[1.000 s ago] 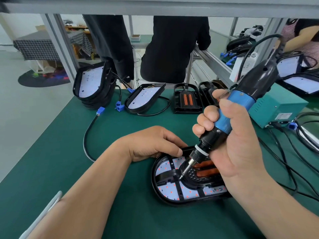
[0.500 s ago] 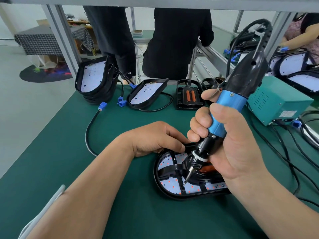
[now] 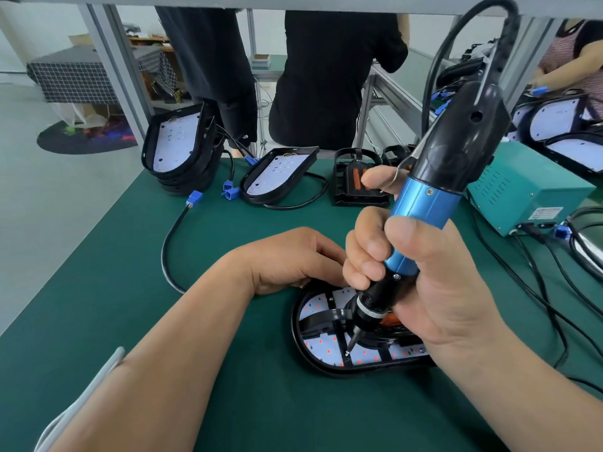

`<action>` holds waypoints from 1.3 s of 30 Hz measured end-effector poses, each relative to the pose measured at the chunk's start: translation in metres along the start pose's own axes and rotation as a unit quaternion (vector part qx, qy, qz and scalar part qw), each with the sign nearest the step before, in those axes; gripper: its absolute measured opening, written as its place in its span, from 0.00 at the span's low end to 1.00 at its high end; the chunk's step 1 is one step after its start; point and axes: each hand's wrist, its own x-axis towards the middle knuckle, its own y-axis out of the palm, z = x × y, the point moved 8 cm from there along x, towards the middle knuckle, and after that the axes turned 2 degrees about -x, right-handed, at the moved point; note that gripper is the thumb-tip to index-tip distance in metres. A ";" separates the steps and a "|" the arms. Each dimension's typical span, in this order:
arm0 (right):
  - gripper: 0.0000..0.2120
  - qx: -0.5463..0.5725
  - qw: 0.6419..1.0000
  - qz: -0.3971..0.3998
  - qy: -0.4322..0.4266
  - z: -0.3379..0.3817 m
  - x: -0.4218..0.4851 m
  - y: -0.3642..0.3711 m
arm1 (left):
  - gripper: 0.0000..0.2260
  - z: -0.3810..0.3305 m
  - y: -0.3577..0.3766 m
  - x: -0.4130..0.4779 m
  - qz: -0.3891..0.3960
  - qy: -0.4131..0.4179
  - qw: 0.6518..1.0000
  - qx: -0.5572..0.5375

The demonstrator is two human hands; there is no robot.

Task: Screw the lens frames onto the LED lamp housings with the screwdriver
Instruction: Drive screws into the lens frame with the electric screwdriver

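A black oval LED lamp housing (image 3: 318,362) lies on the green mat, its white LED board showing red dots. The black lens frame (image 3: 326,313) sits inside it. My right hand (image 3: 437,288) grips the blue and black electric screwdriver (image 3: 424,207), held nearly upright. Its bit tip (image 3: 347,353) rests on a screw near the housing's front rim. My left hand (image 3: 293,259) holds the housing's far left rim with curled fingers; its fingertips are hidden behind my right hand.
A stack of housings (image 3: 182,148), a single housing (image 3: 277,174) and a loose lens frame (image 3: 355,187) stand along the mat's back. A green power box (image 3: 528,190) and cables (image 3: 538,288) lie right. A black cable (image 3: 169,249) curves left. People work behind the bench.
The screwdriver has tilted more upright and its bit has moved from the frame's middle to a screw near the front rim. My left hand has stayed on the housing.
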 end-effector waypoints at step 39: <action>0.19 0.063 0.995 -0.046 -0.063 0.010 0.005 -0.019 | 0.07 0.015 0.000 0.007 0.043 -0.012 0.990 -0.133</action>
